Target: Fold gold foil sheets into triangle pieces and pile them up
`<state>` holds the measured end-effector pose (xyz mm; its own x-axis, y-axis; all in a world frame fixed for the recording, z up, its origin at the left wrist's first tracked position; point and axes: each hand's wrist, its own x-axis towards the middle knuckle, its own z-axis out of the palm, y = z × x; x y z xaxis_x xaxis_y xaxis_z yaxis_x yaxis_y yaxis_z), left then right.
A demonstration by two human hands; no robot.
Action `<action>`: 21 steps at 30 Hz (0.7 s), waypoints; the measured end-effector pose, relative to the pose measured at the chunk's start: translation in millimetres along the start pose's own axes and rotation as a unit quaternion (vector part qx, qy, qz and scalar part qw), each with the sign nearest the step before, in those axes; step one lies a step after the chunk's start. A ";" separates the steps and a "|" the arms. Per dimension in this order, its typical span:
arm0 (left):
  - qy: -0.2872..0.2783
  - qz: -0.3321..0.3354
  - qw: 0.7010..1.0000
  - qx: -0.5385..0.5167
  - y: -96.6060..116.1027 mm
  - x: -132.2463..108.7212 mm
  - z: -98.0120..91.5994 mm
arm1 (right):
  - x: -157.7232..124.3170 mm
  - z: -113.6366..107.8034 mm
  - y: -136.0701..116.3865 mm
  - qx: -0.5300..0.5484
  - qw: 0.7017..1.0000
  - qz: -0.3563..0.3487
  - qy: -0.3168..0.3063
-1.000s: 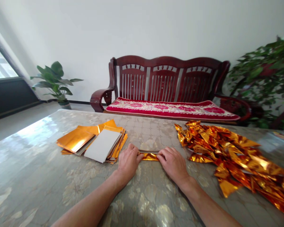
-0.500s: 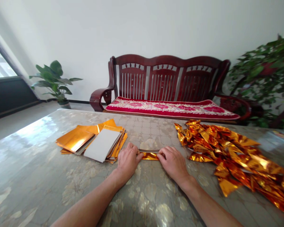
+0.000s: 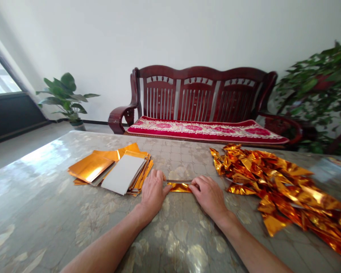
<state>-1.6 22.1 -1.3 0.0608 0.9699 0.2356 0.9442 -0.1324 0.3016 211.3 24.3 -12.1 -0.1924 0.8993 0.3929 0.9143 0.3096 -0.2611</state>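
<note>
Foil strip (image 3: 179, 187), gold with a greyish far edge, lies on the patterned desk (image 3: 102, 235), stretched between two bare hands. The left hand (image 3: 153, 192) has its thumb on one end, though I cannot tell whether its fingers close against that thumb. The right hand (image 3: 208, 195) pinches the other end between thumb and fingertips. Folding or creasing seems to be the step in hand; the next move calls for both ends held level so the crease runs straight. Just beside the left hand sits a stack of gold and grey sheets (image 3: 122, 173); right of the right hand spreads a heap of folded foil pieces (image 3: 275, 172). Beyond the desk stands a wooden settee (image 3: 197, 100).
</note>
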 end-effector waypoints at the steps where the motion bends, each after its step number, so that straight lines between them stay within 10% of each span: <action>1: 0.003 0.010 1.000 0.003 0.8 -0.5 -0.7 | 0.3 -0.1 0.2 -0.001 1.000 0.002 -0.002; 21: -0.101 0.358 0.927 0.044 10.8 -5.6 -8.7 | 1.3 2.2 5.1 0.022 0.999 0.032 -0.006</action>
<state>5.4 13.5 8.7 0.7331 0.6598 0.1650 0.6610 -0.7483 0.0556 215.0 27.7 -14.9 -0.1396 0.9212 0.3632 0.9079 0.2655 -0.3244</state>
